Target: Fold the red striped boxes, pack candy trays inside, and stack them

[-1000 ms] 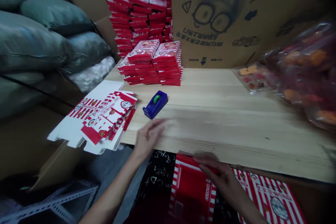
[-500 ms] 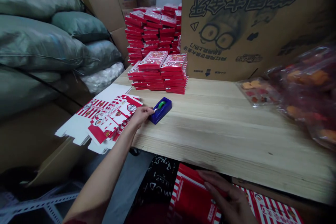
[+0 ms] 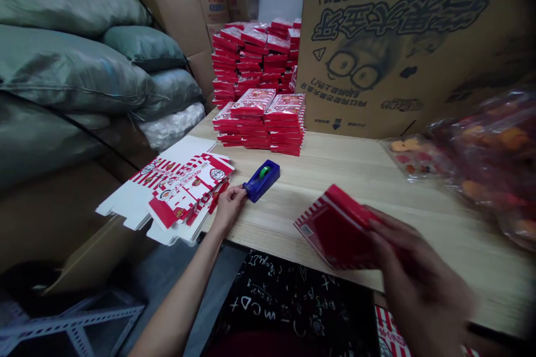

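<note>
My left hand [image 3: 231, 204] is closed in a pinch at the cutting end of a blue tape dispenser [image 3: 263, 182] with a green-cored roll. The tape end between those fingertips is barely visible. My right hand [image 3: 412, 259], blurred by motion, grips a flat red box [image 3: 337, 228] with striped edges. That box is tilted above the table's front part, its barcode corner toward the left. Flat printed box blanks [image 3: 184, 187], red and white, lie left of my left hand.
Stacked red boxes [image 3: 268, 120] stand at the table's back. Behind and right is a large brown carton [image 3: 377, 56]. Plastic bags of orange and red items [image 3: 494, 145] lie at the right. Green sacks [image 3: 71, 61] pile up at the left. Striped packaging [image 3: 391, 329] sits below the table edge.
My right hand has raised the red box from below the table edge to above the tabletop. My left hand has drawn slightly back toward me, still by the dispenser. The view has shifted a little.
</note>
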`<state>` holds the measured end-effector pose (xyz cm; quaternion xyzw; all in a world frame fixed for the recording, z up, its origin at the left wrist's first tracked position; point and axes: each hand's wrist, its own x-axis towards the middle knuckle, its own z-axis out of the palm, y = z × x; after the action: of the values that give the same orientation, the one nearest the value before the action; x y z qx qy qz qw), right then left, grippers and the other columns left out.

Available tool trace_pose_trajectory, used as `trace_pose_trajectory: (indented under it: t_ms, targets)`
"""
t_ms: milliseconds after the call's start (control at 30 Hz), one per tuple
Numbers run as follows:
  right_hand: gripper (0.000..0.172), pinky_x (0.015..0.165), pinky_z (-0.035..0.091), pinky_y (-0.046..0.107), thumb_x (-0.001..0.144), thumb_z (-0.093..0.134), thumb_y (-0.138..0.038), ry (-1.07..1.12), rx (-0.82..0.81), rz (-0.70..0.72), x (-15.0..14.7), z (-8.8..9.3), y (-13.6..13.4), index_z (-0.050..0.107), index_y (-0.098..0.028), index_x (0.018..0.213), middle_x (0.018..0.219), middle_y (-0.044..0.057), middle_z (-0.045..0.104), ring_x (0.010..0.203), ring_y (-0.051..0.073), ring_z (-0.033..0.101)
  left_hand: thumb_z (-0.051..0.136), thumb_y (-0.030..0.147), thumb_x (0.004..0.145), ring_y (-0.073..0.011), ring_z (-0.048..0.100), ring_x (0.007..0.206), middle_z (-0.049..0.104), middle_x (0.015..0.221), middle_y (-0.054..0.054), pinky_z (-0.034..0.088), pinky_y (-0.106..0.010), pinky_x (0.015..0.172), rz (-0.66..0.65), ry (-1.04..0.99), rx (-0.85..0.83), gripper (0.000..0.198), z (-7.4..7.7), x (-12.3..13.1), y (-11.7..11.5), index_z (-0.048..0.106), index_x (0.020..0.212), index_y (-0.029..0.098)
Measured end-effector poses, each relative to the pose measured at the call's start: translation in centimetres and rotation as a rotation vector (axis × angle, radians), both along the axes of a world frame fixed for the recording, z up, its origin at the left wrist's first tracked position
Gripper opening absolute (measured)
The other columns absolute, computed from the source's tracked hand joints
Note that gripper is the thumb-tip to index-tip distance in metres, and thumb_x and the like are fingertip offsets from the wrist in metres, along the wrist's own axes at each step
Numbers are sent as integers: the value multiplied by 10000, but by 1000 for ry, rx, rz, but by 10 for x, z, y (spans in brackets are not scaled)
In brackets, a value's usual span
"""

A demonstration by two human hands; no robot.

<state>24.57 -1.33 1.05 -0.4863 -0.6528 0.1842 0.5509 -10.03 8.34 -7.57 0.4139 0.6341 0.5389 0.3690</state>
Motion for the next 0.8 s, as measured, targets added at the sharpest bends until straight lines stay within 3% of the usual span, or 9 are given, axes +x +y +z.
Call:
trace_pose_trajectory:
  t_ms: [100, 167, 233, 300, 400, 467, 567, 667, 800]
  targets:
    - [217, 977, 602, 486, 992, 592, -192, -70, 27, 37, -20, 2, 12, 719, -320, 1111, 1318, 54, 709, 1177, 289, 693, 740, 422, 743, -259, 653, 925, 743, 979, -111, 528, -388, 874, 45, 131, 46, 274, 5, 4, -5, 641, 655, 182]
    - [266, 982, 599, 487, 1004, 561, -173, -95, 24, 97, -25, 4, 15, 702, -333, 1163, 1335, 53, 697, 1196, 286, 682, 720, 397, 785, -283, 641, 1012, 737, 1027, -102, 513, -395, 920, 56, 195, 91, 230, 21, 15, -14, 661, 686, 198]
    - [288, 1000, 586, 500, 1012, 543, -160, -95, 14, 129, -27, 8, 14, 692, -332, 1188, 1340, 57, 684, 1214, 285, 665, 685, 407, 853, -273, 639, 1046, 730, 1042, -79, 518, -371, 908, 47, 229, 144, 198, 47, 36, -29, 715, 814, 216]
    - [275, 985, 585, 501, 1015, 535, -158, -83, 7, 104, -28, 11, 12, 700, -322, 1161, 1315, 70, 667, 1202, 283, 648, 657, 409, 918, -229, 661, 876, 728, 887, -41, 537, -356, 842, -32, 212, 172, 203, 79, 67, -50, 749, 921, 228]
    - [241, 901, 605, 463, 1014, 543, -171, -84, 5, 42, -32, 15, 9, 712, -304, 1122, 1213, 92, 626, 1140, 272, 623, 699, 379, 917, -193, 672, 780, 731, 783, -6, 573, -334, 783, -232, -12, 211, 155, 122, 121, -77, 791, 953, 260]
    - [233, 846, 610, 426, 1012, 547, -171, -92, 9, 37, -35, 15, 8, 708, -294, 1128, 1150, 91, 609, 1089, 256, 620, 724, 364, 905, -179, 683, 763, 752, 797, -6, 588, -321, 755, -315, -147, 218, 142, 136, 150, -85, 806, 963, 264]
    - [221, 793, 596, 389, 999, 575, -156, -94, 85, 16, -38, 13, 9, 678, -270, 1157, 1093, 77, 633, 1013, 235, 634, 750, 335, 899, -149, 692, 734, 766, 806, -18, 582, -289, 738, -323, -335, 168, 321, 135, 173, -82, 740, 1201, 226]
    - [319, 773, 575, 370, 980, 604, -134, -97, 156, -30, -38, 10, 11, 608, -265, 1271, 1055, 64, 659, 960, 223, 640, 800, 301, 868, -125, 669, 625, 745, 709, 6, 551, -258, 670, -335, -506, 99, 843, 124, 176, -72, 363, 1580, 191]
    - [507, 937, 550, 481, 985, 556, -78, -199, 197, -13, -31, 9, 12, 526, -316, 1432, 1121, 71, 660, 1029, 244, 638, 831, 309, 845, -136, 677, 605, 752, 707, -15, 547, -261, 649, -357, -575, 58, 1053, 119, 175, -68, 157, 1641, 157]
